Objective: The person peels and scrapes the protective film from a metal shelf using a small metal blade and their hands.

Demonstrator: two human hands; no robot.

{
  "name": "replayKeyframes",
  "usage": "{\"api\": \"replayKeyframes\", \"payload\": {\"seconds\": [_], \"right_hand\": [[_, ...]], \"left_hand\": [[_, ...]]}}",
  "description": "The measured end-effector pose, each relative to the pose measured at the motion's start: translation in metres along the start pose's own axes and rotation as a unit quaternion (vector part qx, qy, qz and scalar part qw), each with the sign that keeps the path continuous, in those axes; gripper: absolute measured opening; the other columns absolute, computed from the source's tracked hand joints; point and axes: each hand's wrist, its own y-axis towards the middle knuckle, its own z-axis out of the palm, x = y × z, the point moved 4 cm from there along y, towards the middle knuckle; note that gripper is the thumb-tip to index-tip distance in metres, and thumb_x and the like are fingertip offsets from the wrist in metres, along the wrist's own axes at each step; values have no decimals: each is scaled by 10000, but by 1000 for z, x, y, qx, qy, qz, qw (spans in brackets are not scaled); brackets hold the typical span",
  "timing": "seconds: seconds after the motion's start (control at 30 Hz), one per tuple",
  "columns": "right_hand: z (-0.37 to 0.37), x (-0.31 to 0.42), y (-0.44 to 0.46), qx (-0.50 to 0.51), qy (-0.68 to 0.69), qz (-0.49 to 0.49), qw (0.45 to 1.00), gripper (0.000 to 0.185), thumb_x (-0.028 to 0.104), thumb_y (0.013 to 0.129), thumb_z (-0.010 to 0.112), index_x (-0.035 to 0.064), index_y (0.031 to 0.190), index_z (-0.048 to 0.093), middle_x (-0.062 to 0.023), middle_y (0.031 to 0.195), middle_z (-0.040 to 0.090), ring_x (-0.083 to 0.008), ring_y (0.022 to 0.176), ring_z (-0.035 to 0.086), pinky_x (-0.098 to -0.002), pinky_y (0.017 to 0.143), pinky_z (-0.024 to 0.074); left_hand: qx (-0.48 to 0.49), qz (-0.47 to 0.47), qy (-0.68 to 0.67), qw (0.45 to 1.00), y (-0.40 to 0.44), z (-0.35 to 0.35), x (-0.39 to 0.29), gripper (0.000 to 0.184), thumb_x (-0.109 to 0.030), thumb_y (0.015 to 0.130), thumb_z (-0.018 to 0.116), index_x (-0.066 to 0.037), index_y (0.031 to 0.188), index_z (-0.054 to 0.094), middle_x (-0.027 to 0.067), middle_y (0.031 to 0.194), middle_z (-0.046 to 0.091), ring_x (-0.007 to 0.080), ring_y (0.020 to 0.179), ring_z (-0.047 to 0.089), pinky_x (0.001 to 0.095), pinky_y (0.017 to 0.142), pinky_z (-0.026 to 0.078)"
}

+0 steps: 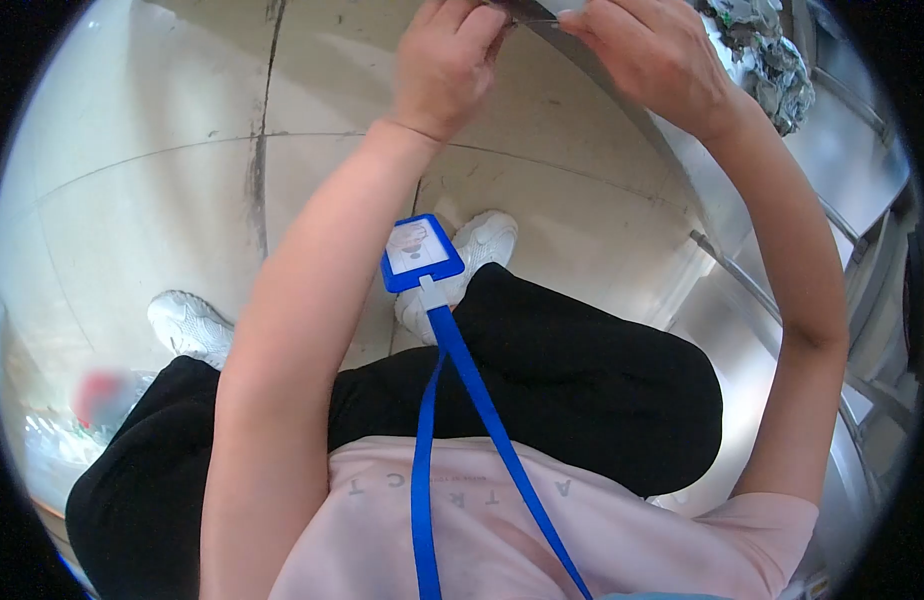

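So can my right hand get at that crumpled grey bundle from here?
Probably yes: your right hand looks close to the grey bundle, with nothing visible blocking it, though that hand seems busy pinching something thin.

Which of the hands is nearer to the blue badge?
Left. In the picture, the left hand is above the blue badge; the right hand is above too, but farther right.

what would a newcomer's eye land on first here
Probably the bright blue lanyard, with its badge, running over the pink shirt and black trousers mid-picture. Next, the left hand and right hand, close together at the top edge, partly cut off. Then the crumpled grey clump at upper right.
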Motion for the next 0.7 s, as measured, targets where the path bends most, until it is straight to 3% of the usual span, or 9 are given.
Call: {"api": "replayKeyframes", "payload": {"seconds": [0.13, 0.23, 0.33, 0.43, 0.53, 0.57, 0.63, 0.67, 0.7], "right_hand": [[1, 5, 9, 35, -46, -61, 996, 137, 50, 694, 609, 44, 645, 481, -69, 617, 405, -222, 532, 451, -349, 439, 352], [-3, 9, 4, 172, -83, -38, 981, 58, 60, 735, 583, 16, 724, 545, -87, 683, 489, -236, 636, 519, -331, 518, 417], [1, 9, -2, 95, -48, -63, 992, 138, -6, 698, 640, -28, 798, 547, -92, 708, 467, -220, 649, 495, -314, 565, 423], [5, 8, -23, 89, -30, -31, 995, 151, -22, 690, 636, -24, 825, 568, -97, 724, 473, -226, 676, 512, -317, 579, 435], [-1, -2, -45, 137, 39, 121, 982, 153, -1, 769, 604, -12, 919, 581, -89, 816, 541, -204, 775, 556, -280, 651, 465], [-6, -8, -51, 92, 134, 221, 962, 162, 15, 800, 584, -7, 960, 573, -82, 861, 557, -193, 814, 560, -270, 689, 466], [-15, -17, -65, -11, 314, 397, 862, 186, 46, 861, 545, 3, 1042, 558, -69, 951, 587, -170, 892, 569, -252, 764, 467], [-20, -24, -69, -103, 417, 388, 816, 263, 106, 895, 530, 3, 1137, 513, -61, 1039, 588, -132, 966, 554, -243, 854, 438], [-25, -22, -59, -199, 505, 513, 665, 190, 83, 828, 541, -13, 991, 553, -109, 932, 580, -207, 882, 561, -281, 756, 450]], "left_hand": [[6, -14, 9, 1000, 12, -13, -3, 90, -34, 708, 604, -59, 789, 573, 94, 747, 555, 292, 709, 536, 383, 612, 445], [-3, 5, -38, 999, 6, -1, -1, 114, -21, 686, 609, -61, 789, 581, 100, 759, 558, 307, 718, 536, 387, 615, 448], [6, 10, -41, 999, 1, 6, -4, 105, -28, 744, 615, -68, 825, 561, 74, 768, 580, 252, 695, 566, 340, 606, 472], [37, -13, -34, 999, -18, 33, -1, 109, -71, 690, 615, -105, 787, 575, 65, 746, 550, 263, 729, 536, 355, 607, 458], [68, 11, -57, 996, -22, 33, -12, 121, -46, 689, 614, -91, 789, 565, 72, 748, 550, 262, 729, 534, 359, 590, 449], [72, 5, -84, 994, -21, 31, -16, 115, -41, 705, 611, -71, 805, 564, 87, 749, 548, 279, 718, 531, 362, 598, 447], [82, -5, -136, 987, -18, 22, -31, 108, -32, 737, 605, -30, 836, 561, 116, 753, 546, 312, 695, 524, 367, 615, 443], [71, -35, -156, 985, -14, 19, -37, 99, -30, 735, 603, -36, 820, 553, 108, 740, 546, 305, 689, 524, 366, 602, 438], [61, -66, -177, 980, -9, 16, -44, 91, -28, 733, 600, -41, 805, 545, 101, 727, 546, 298, 683, 524, 365, 589, 434]]}}
